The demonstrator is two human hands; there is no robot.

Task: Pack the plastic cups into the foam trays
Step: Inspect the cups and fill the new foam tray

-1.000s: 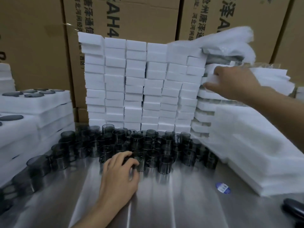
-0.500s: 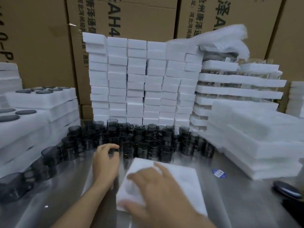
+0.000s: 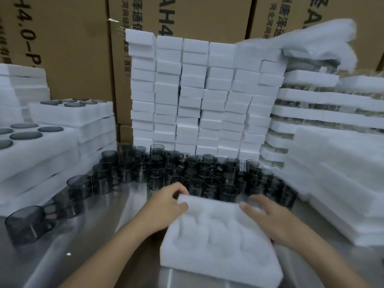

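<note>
- A white foam tray (image 3: 218,244) with round hollows lies at 6 o'clock on the metal table (image 3: 62,258). None of its hollows holds a cup.
- The left hand (image 3: 164,206) pinches the tray's far left corner, thumb on top and fingers curled behind the edge.
- The right hand (image 3: 274,221) rests on the tray's far right part, its fingers nearly straight and slightly spread; the thumb is hidden.
- The dark see-through cups (image 3: 187,173) stand crowded together on the table just past the tray at 12 o'clock, and a line of them trails toward 8 o'clock.
- Behind the cups, at 12 o'clock, rises a wall of stacked foam blocks (image 3: 197,96).
- At 9 o'clock sit stacked trays already filled with cups (image 3: 52,121).
- At 3 o'clock lies a pile of foam sheets (image 3: 336,173).
- Cardboard boxes (image 3: 62,38) fill the background.
</note>
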